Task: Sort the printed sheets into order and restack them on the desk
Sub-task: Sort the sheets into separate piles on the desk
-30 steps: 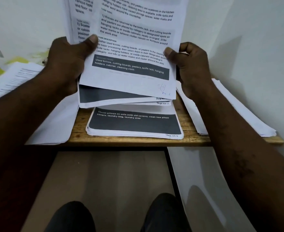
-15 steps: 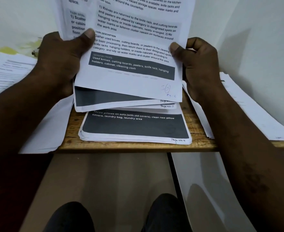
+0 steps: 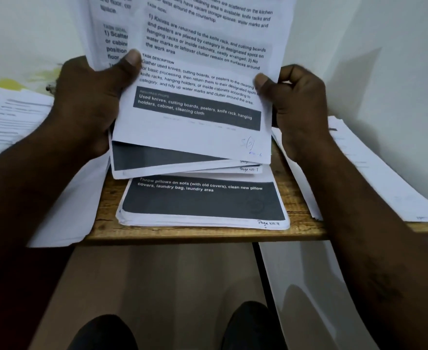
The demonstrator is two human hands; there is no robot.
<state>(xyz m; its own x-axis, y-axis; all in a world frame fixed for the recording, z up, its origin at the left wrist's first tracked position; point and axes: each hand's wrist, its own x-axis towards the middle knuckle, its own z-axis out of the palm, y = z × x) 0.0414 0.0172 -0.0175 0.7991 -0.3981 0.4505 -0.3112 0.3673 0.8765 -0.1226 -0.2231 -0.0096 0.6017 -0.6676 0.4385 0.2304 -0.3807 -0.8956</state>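
**Sheets held over desk**

Fanned white printed paper sheets [image 3: 195,127] stand above the brown wooden desk [image 3: 182,234]. Left hand [image 3: 89,104] grips their left edge; right hand [image 3: 300,107] pinches their right edge. White paper stack [image 3: 203,205] marked "Page No: 4" lies on the desk.

wall [image 3: 372,34] white; desk [image 3: 297,198] wooden; floor [image 3: 170,286] tan, dim

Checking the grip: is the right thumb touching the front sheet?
Touching. In the head view the thumb of the right hand presses on the front sheet at its right edge.
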